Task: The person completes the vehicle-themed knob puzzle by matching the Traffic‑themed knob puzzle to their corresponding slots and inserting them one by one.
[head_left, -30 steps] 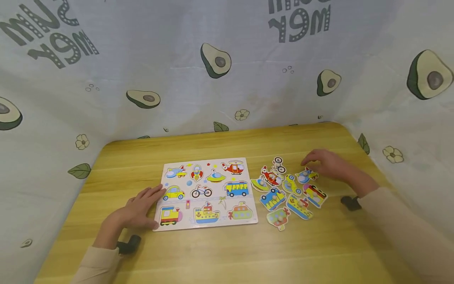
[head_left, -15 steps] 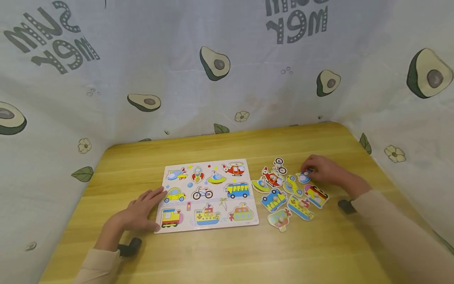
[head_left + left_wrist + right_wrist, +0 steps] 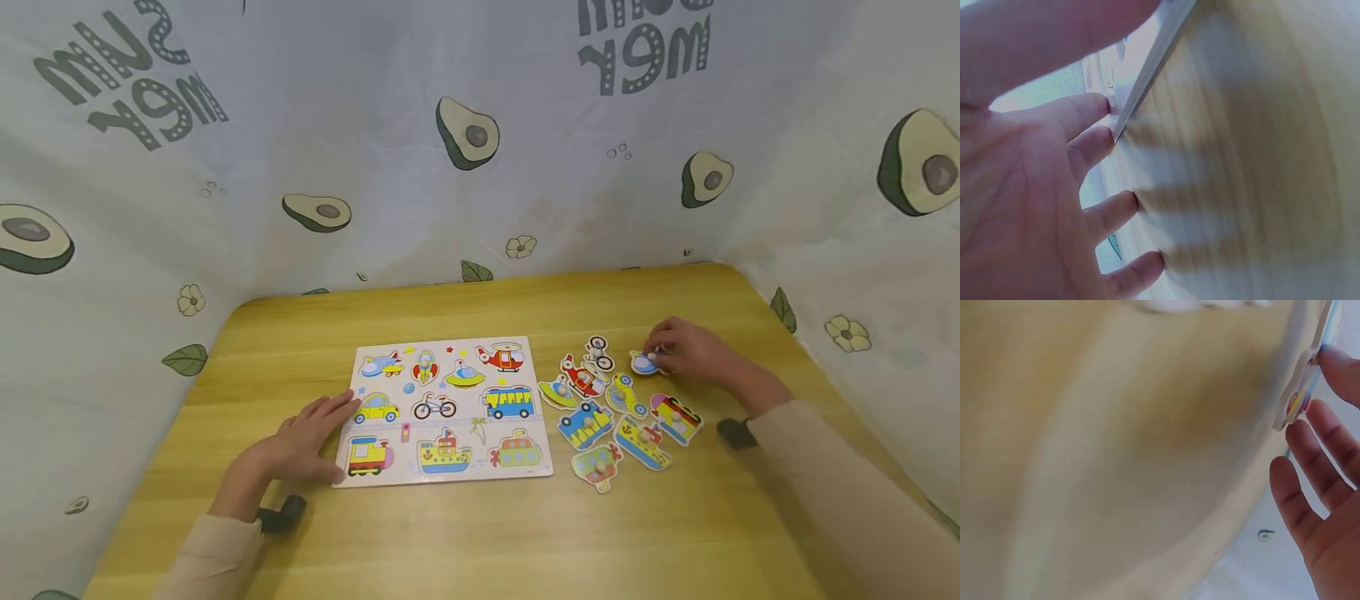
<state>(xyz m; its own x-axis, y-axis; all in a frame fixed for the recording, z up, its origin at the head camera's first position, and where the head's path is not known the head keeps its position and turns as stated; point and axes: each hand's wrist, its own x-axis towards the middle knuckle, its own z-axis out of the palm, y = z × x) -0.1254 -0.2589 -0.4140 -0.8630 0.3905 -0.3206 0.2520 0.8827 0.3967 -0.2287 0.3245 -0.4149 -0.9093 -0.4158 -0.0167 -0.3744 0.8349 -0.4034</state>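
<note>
In the head view a white puzzle board point(image 3: 406, 462) with printed vehicles lies on the table. My left hand point(image 3: 311, 442) rests at its left edge, fingers spread; the left wrist view shows fingertips by the board's edge point(image 3: 1154, 59). At the right, my right hand point(image 3: 693, 354) pinches a blue-and-yellow airplane puzzle piece point(image 3: 641, 363) with a knob. Seen from the right wrist, that piece point(image 3: 1300, 394) stands edge-on between thumb and fingertips, other fingers extended. The palm side hides part of the airplane in the head view.
Several knobbed pieces lie in a cluster right of the board, among them a helicopter point(image 3: 583, 378), bus point(image 3: 585, 425), ship point(image 3: 642, 442), train point(image 3: 677, 418) and submarine point(image 3: 598, 467). An avocado-print cloth point(image 3: 390, 150) surrounds the wooden table point(image 3: 450, 542) at the back and sides.
My right hand came down onto the airplane piece, its fingers closing on it, and the piece has shifted slightly away from the train piece. The left hand stays at the board's edge.
</note>
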